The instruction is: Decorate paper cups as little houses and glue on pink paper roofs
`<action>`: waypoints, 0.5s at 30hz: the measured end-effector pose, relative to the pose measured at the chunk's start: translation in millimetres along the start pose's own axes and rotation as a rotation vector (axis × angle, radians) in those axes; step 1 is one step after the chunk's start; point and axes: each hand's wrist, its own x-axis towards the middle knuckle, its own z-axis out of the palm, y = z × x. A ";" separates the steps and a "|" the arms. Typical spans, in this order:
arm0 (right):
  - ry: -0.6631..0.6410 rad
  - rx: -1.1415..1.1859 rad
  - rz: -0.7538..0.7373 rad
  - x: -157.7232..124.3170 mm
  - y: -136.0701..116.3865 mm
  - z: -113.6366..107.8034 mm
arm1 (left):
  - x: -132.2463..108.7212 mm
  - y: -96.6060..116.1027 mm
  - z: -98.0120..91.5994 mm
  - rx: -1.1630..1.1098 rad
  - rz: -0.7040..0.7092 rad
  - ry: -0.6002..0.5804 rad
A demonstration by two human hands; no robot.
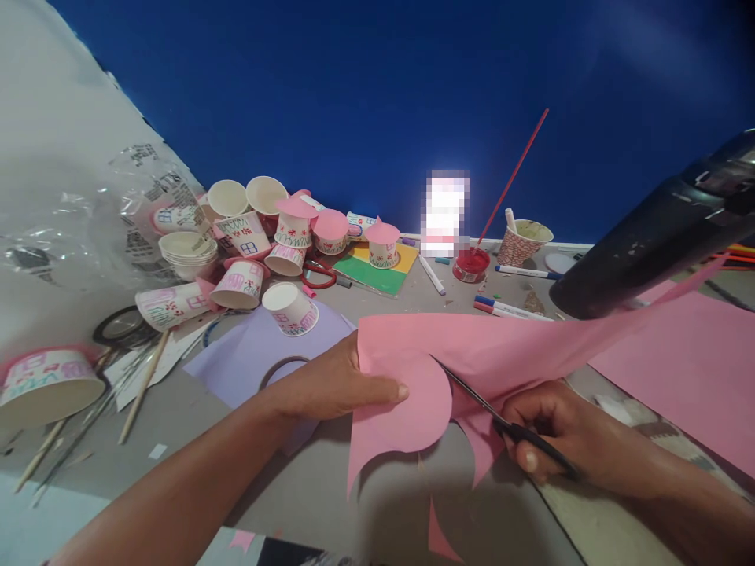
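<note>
My left hand (336,383) grips a sheet of pink paper (495,346) by its left side, the thumb lying on top. A rounded edge is cut into the sheet, and its lower left part hangs toward me as a point. My right hand (551,428) is closed round the dark handles of a pair of scissors (472,395). The blades meet the paper along the curve, just right of my left thumb. Below, a pink paper scrap (440,534) lies on the grey table (389,503).
Decorated paper cups (239,283), some with pink paper tops, crowd the left. Purple paper (236,354) lies under my left arm. Red-handled scissors (319,274), a red paint pot (471,266) and markers (507,306) sit behind. A black bottle (642,228) leans at right.
</note>
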 end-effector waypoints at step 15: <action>-0.018 -0.030 0.058 -1.6 -10.0 2.1 | 0.5 -1.3 -3.0 -0.099 -0.038 -0.118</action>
